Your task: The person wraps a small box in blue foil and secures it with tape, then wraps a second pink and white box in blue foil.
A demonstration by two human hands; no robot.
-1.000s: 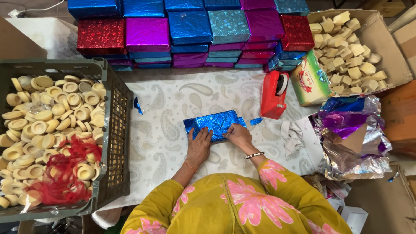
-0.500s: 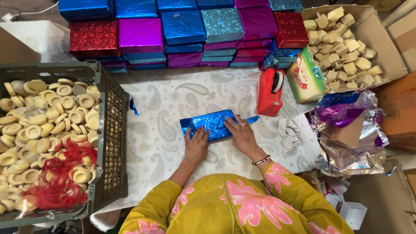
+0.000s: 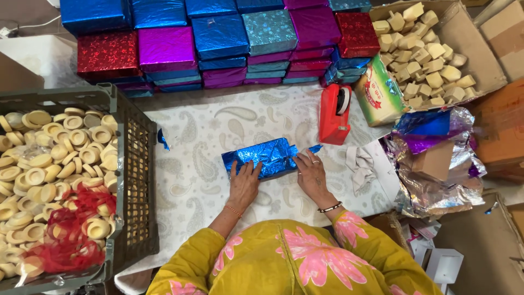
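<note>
Pressing flat on a blue foil packet (image 3: 266,157) at bench (image 3: 207,131) centre: left hand (image 3: 244,183) w/ fingers spread on its near-left edge, right hand (image 3: 311,175) w/ fingers extended on its right end; neither closed round it. Far: stacked foil boxes (image 3: 218,38). Right of packet: red tape dispenser (image 3: 334,113), loose foil sheets (image 3: 436,153), carton of soap blocks (image 3: 431,49). Left: crate (image 3: 134,164) of round pieces.

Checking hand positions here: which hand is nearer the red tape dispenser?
Right. The right hand presses the blue foil parcel's right end, just below the red tape dispenser; the left hand rests on the parcel's left part, farther away.
</note>
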